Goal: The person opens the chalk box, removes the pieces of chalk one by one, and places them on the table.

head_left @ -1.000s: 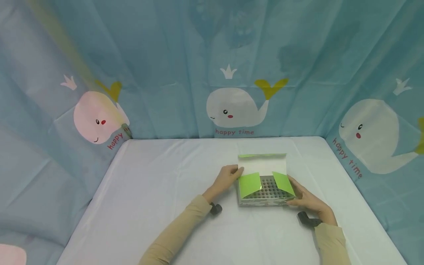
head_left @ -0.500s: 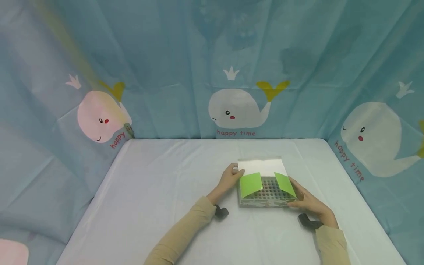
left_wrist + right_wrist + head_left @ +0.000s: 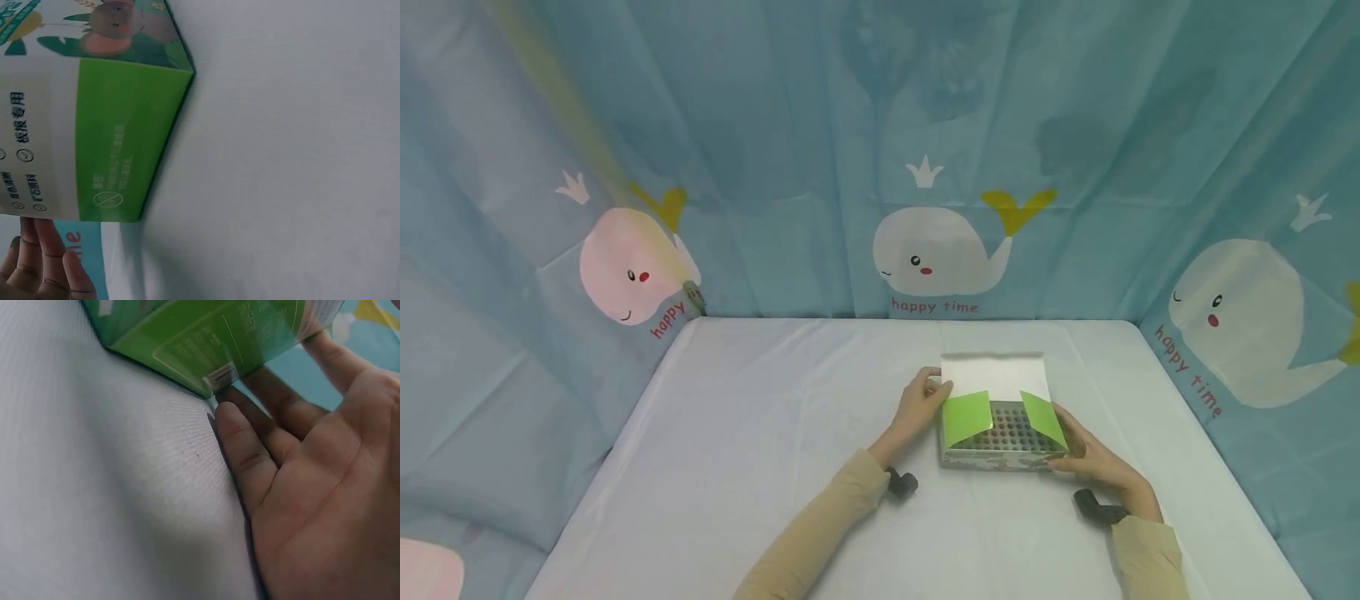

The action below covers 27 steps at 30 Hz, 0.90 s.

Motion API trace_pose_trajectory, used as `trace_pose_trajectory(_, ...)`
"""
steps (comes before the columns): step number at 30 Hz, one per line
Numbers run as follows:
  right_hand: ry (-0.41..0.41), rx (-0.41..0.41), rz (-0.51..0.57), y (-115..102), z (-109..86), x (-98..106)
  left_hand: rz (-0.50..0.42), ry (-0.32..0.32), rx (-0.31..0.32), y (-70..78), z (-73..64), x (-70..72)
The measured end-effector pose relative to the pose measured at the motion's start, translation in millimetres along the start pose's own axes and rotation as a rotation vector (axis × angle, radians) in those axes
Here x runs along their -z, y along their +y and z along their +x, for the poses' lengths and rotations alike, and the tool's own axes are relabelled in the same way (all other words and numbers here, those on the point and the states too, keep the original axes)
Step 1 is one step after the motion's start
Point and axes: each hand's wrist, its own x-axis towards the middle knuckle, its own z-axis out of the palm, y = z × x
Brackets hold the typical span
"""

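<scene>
An open cardboard box of chalk stands on the white table, with several rows of round stick ends showing inside. Its white-lined lid is raised at the back, and two green side flaps slant over the contents. With the thumb at the lid's left edge, my left hand holds that side; its other fingers are partly hidden behind. My right hand grips the box's right end, thumb at the front corner. In the right wrist view, its fingers touch the printed green side.
A white cloth covers the table. Blue curtains with printed whales hang close behind it and along both sides. A black wrist camera sits on the left wrist, another wrist camera on the right.
The green strip along the lid's far edge has gone from sight as the lid tilted slightly. Both hands stay at the box. The head view has shifted a little.
</scene>
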Motion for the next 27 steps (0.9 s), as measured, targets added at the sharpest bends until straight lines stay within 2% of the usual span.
trace_pose_trajectory(4, 0.007, -0.001, -0.021, -5, 0.3, -2, 0.037, 0.071, -0.086, 0.3, -6.8, 4.4)
trace_pose_trajectory(7, 0.031, 0.022, -0.069, -18, -1.0, -2, 0.152, 0.142, -0.203, 7.1, -14.8, 8.1)
trace_pose_trajectory(9, 0.063, 0.064, -0.124, -30, -1.9, -2, 0.237, 0.165, -0.292, 14.1, -20.3, 10.1)
trace_pose_trajectory(12, 0.143, 0.129, -0.232, -53, -2.8, -2, 0.332, 0.137, -0.436, 25.4, -27.9, 11.7)
trace_pose_trajectory(15, 0.214, 0.161, -0.317, -76, -3.1, -3, 0.383, 0.078, -0.535, 34.6, -34.2, 9.8)
trace_pose_trajectory(17, 0.235, 0.158, -0.367, -92, -2.2, -5, 0.416, 0.038, -0.553, 39.6, -37.2, 7.0)
trace_pose_trajectory(21, 0.192, 0.138, -0.47, -114, 4.8, -15, 0.492, -0.045, -0.515, 44.3, -39.2, -0.6)
trace_pose_trajectory(24, 0.139, 0.157, -0.543, -122, 12.2, -23, 0.549, -0.079, -0.508, 44.1, -38.2, -5.4)
trace_pose_trajectory(27, 0.122, 0.175, -0.595, -123, 19.2, -31, 0.583, -0.082, -0.538, 43.7, -37.6, -8.6)
